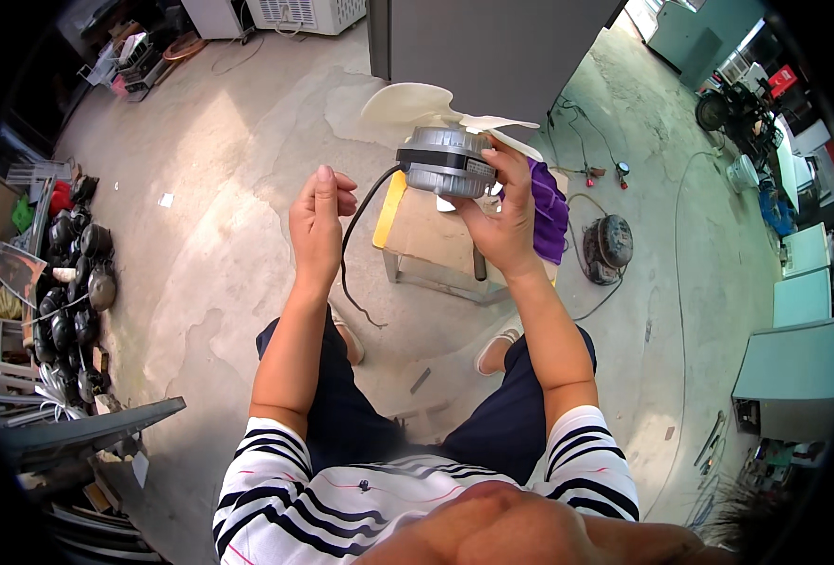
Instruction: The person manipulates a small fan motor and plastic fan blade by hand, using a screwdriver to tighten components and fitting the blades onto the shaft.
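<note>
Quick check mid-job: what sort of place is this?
Probably an appliance repair workshop. The right hand holds a small motor with fan blades, dark rounded units, perhaps compressors, are heaped at far left, and a gauge lies on the bare floor.

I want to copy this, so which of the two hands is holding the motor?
The right hand: it grips the motor, while the left hand is apart from it.

Motor point(445, 162) above stool point(428, 234), compressor point(613, 242) to right
</note>
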`<state>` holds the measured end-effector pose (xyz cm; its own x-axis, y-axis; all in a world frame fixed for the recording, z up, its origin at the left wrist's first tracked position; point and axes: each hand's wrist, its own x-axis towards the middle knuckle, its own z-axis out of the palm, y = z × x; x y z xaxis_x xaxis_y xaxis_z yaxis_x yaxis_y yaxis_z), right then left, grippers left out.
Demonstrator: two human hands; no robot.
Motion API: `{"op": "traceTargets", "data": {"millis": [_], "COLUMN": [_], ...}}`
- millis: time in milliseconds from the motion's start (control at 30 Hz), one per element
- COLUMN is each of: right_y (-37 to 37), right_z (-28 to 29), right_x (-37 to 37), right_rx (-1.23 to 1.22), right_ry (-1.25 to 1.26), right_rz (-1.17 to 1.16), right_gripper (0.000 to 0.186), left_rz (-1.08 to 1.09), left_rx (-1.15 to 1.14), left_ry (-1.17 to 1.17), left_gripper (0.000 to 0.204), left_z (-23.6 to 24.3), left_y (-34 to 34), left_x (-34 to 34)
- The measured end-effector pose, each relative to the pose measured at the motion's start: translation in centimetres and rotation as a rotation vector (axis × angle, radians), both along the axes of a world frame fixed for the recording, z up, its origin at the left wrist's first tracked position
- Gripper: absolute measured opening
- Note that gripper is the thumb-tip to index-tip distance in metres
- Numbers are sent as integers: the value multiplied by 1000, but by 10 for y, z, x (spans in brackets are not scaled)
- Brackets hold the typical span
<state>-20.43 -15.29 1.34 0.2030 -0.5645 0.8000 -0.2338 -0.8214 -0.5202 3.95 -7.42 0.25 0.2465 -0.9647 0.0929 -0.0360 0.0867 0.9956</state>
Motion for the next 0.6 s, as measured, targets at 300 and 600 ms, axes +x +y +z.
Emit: {"op": "traceTargets", "data": {"millis": [300,600], "right_y": [8,11], "right_z": [-14,-19], "right_x": [14,13], "right_rx": [-4,79], "right_ry": [103,148], "right_rz": [90,148], "right_gripper": [76,74], "left_rz": [32,-7], "left_rx": [-632,-489], "left_ry": [-739,-792], "left_gripper": [73,81], "left_z": [33,29], "left_y": [3,7], "left_x": [-39,-28]}}
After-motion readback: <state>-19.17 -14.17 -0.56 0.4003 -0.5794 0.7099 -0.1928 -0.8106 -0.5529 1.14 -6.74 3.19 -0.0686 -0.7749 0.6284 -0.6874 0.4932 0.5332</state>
